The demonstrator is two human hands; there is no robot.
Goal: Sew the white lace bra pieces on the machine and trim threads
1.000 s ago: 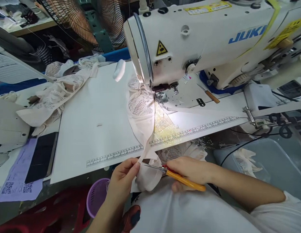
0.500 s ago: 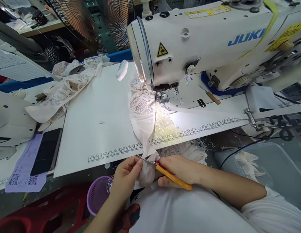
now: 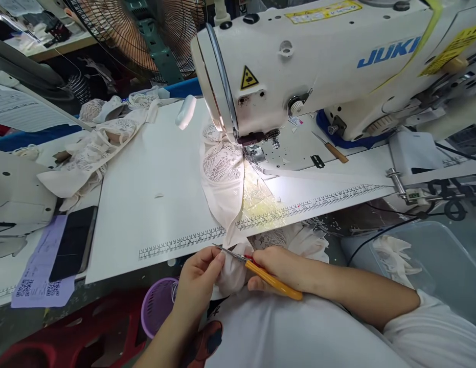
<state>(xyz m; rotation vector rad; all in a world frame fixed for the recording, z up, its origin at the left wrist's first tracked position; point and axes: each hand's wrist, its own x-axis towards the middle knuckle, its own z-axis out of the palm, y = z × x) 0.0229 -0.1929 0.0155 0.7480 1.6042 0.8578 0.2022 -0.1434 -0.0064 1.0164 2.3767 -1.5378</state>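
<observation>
Left hand (image 3: 201, 272) pinches pale fabric (image 3: 224, 197), apparently steadying it for scissors (image 3: 274, 281) gripped by the right hand (image 3: 278, 265) at three o'clock.

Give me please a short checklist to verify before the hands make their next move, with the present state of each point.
1. Left hand pinches the pale garment: ok.
2. Right hand holds the orange-handled scissors: ok.
3. Scissor tips well apart from the left hand: not ok, they are very close to it.
4. Needle of the sewing machine out of the garment: cannot tell, too small.
5. Razor blade away from both hands: ok, it lies near the wooden-handled tool.
</observation>
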